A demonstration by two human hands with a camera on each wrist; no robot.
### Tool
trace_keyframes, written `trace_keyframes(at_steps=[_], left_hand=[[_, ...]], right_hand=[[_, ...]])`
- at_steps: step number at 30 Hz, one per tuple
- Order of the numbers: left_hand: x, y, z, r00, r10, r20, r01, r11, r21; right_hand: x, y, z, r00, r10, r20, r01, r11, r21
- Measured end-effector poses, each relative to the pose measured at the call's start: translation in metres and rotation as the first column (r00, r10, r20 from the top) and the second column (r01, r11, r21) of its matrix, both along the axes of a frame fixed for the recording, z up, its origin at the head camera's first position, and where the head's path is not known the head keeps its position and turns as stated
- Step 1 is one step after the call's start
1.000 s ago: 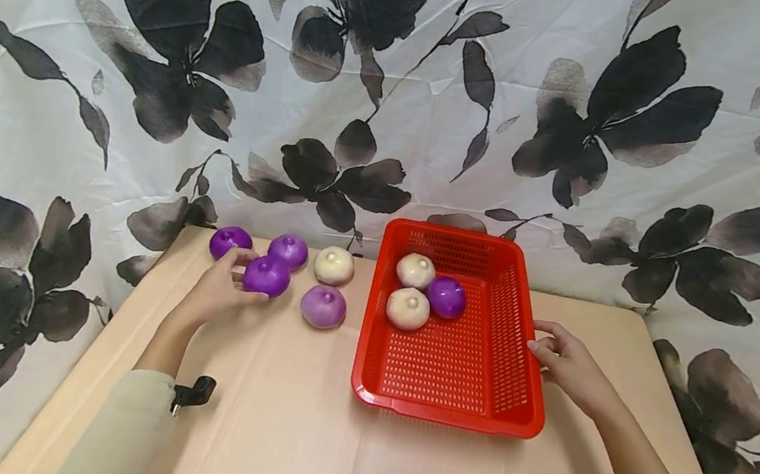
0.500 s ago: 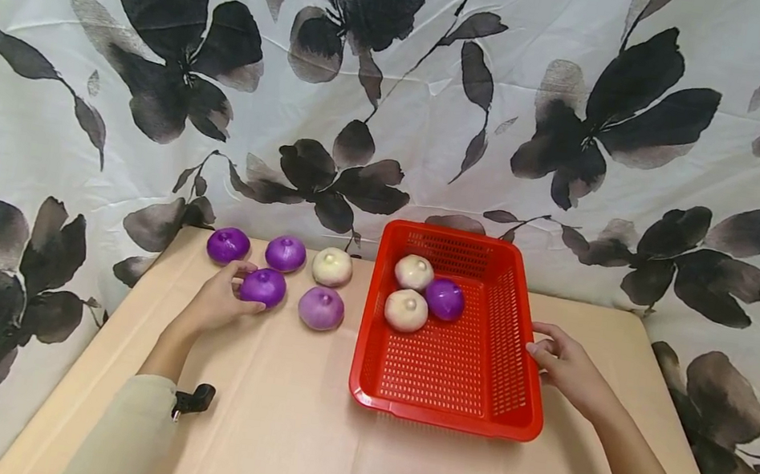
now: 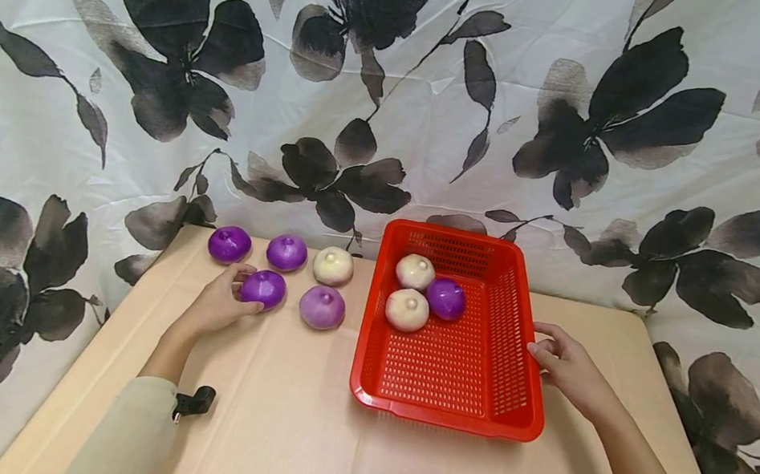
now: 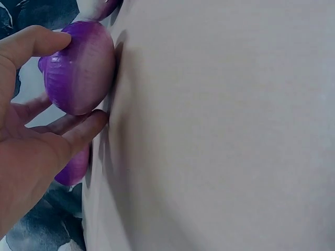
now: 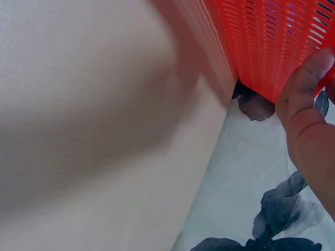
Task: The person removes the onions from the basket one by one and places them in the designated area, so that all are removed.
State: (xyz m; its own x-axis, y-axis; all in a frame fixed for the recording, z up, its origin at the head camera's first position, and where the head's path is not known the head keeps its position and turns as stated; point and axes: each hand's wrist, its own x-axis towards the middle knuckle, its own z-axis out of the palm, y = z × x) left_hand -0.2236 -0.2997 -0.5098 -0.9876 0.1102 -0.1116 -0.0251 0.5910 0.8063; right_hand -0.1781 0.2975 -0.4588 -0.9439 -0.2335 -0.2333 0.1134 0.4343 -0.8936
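My left hand [image 3: 223,300] holds a purple onion [image 3: 264,290] at the left of the table. In the left wrist view the thumb lies on one side of this onion [image 4: 78,68] and the other fingers are around its opposite side. At the basket's right side, my right hand [image 3: 569,370] pinches the rim of the red basket [image 3: 445,418]. The right wrist view shows the thumb against the slotted basket wall [image 5: 261,47], with the other fingers mostly hidden. Inside the basket are two white onions [image 3: 408,310] and one purple onion [image 3: 446,299].
Near the held onion lie two more purple onions [image 3: 229,244], a lighter purple one [image 3: 322,307] and a white onion [image 3: 333,266]. The beige table [image 3: 347,467] meets a floral cloth [image 3: 441,116] at its back edge.
My left hand has moved the purple onion slightly down and toward me since a second ago, then stayed nearly still. My right hand and the basket have held their place.
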Motion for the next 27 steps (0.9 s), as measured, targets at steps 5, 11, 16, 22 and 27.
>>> trace_keyframes(at_steps=[5,11,16,22,27], left_hand=[[0.0008,0.0005,-0.0017,1.0,0.007,-0.003,-0.007,1.0,-0.004],[0.0024,0.0038,0.0009,1.0,-0.001,-0.012,0.0,1.0,-0.014],[0.0026,0.0053,0.0025,1.0,-0.004,-0.021,0.004,1.0,-0.023],[0.0023,0.0051,0.0017,1.0,-0.007,-0.029,0.007,1.0,-0.015],[0.0023,0.004,0.0032,0.999,0.001,-0.036,-0.001,1.0,0.003]], right_hand=[[0.0003,0.0004,-0.0004,1.0,0.003,0.005,-0.003,1.0,-0.009],[0.0006,0.0006,0.0005,1.0,-0.001,0.007,0.001,1.0,-0.003],[0.0007,0.0003,0.0018,1.0,0.001,0.008,-0.001,1.0,-0.001],[0.0007,-0.0003,0.0037,1.0,-0.001,0.013,0.001,1.0,0.002],[0.0004,-0.0007,0.0046,1.0,0.0,0.012,0.0,1.0,0.005]])
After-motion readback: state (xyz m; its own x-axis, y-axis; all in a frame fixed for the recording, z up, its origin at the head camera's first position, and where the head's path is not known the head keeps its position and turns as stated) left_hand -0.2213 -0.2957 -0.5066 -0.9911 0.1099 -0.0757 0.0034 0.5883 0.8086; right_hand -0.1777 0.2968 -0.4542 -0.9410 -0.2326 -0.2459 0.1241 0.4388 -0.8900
